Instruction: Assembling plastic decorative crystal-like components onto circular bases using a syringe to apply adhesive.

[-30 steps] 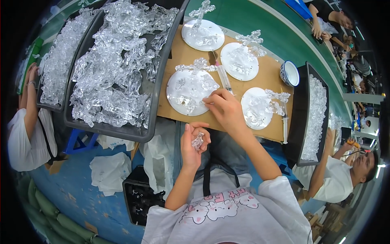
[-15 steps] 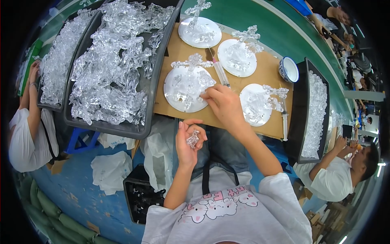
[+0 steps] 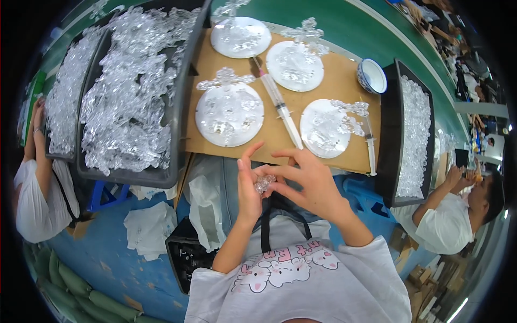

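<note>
My left hand (image 3: 249,191) is cupped palm up over my lap, around a small clump of clear plastic pieces (image 3: 264,184). Reaching in from the right, my right hand (image 3: 312,183) has its thumb and forefinger spread at that clump, and nothing is seen gripped in them. Beyond my hands, a white round disc (image 3: 229,134) carries clear pieces and a clear cross-shaped part (image 3: 226,79). Another such disc (image 3: 325,145) lies to the right. Between them, a large syringe (image 3: 283,110) with a pink tip rests on the cardboard (image 3: 221,153).
Two more discs (image 3: 240,37) (image 3: 296,72) sit farther back. A smaller syringe (image 3: 370,145) and a blue-white bowl (image 3: 371,75) are at the right, beside a black bin (image 3: 389,161) of clear pieces. Large bins (image 3: 177,107) of clear parts stand left. Co-workers (image 3: 452,215) sit on both sides.
My right hand has left the near disc and come down to the pieces in my left hand. The view has shifted, and the large syringe now shows fully.
</note>
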`<state>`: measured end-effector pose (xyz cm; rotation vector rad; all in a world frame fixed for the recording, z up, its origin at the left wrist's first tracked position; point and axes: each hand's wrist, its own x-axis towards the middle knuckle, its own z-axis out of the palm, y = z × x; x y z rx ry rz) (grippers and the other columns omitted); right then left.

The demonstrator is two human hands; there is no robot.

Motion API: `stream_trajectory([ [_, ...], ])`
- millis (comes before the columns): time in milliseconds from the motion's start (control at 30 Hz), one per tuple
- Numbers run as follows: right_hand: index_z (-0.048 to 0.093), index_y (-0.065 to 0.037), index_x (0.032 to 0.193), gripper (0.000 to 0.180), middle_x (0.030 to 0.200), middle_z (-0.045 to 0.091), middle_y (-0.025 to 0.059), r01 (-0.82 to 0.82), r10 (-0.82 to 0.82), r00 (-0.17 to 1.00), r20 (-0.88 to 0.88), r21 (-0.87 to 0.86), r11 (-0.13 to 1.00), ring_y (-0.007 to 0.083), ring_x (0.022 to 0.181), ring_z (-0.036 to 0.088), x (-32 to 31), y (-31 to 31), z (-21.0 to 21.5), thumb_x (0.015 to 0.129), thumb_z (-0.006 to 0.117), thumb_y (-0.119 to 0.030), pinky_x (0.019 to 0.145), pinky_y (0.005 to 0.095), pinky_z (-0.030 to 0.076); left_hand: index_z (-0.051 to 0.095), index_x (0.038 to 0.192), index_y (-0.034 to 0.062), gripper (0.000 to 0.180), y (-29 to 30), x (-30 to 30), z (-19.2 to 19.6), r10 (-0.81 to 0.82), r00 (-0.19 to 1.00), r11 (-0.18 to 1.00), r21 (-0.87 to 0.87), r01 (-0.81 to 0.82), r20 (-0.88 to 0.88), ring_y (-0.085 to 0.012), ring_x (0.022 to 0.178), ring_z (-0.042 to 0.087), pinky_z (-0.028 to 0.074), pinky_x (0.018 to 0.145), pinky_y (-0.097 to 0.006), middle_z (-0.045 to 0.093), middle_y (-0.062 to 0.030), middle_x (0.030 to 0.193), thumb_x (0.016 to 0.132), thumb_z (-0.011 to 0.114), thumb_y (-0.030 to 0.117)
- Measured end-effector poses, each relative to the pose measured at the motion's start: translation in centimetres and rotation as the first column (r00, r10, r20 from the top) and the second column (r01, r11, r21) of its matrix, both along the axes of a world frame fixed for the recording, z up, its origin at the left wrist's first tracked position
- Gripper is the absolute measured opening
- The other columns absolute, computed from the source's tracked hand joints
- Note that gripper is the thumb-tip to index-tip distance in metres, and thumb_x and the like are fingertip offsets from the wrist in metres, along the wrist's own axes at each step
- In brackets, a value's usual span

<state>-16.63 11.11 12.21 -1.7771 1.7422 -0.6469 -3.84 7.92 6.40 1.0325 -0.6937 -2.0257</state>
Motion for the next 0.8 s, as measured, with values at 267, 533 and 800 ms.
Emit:
stream_trajectory([
  [267, 0.068, -0.008, 0.087, 0.02, 0.086, 0.063, 0.0056, 0.349, -0.325, 0.934, 0.15, -0.177, 0.92, 0.0196, 0.072, 0.059, -6.8, 5.6, -1.3, 0.067, 0.071, -0.004, 0.063, 0.0277, 0.048, 0.049, 0.11, -0.0021, 0.058, 2.6, -3.8, -0.1, -0.277, 0.96, 0.958, -0.073, 0.278, 0.024, -0.0058, 0.043, 0.037, 0.024, 0.039, -0.018, 0.058, -0.0095, 0.069, 0.095, 0.022, 0.047],
  [533, 0.066, -0.005, 0.089, 0.017, 0.085, 0.062, 0.0088, 0.38, -0.437, 0.891, -0.123, -0.327, 0.866, 0.0214, 0.074, 0.061, -11.9, 4.4, -4.4, 0.073, 0.064, 0.001, 0.063, 0.0273, 0.049, 0.055, 0.1, -0.0031, 0.04, 2.7, -3.7, -0.3, -0.331, 0.936, 0.925, -0.154, 0.346, 0.118, -0.0056, 0.044, 0.035, 0.026, 0.041, -0.018, 0.058, -0.0121, 0.07, 0.095, 0.032, 0.029],
  [800, 0.067, -0.008, 0.089, 0.021, 0.087, 0.063, 0.0089, 0.214, -0.26, 0.952, -0.162, -0.254, 0.943, 0.0212, 0.075, 0.061, -13.1, 4.3, -5.4, 0.072, 0.061, 0.004, 0.065, 0.0293, 0.048, 0.055, 0.1, -0.0025, 0.039, 2.7, -3.0, -0.9, -0.291, 0.94, 0.939, -0.134, 0.316, 0.179, -0.0055, 0.044, 0.035, 0.026, 0.041, -0.018, 0.057, -0.0113, 0.069, 0.094, 0.033, 0.029],
])
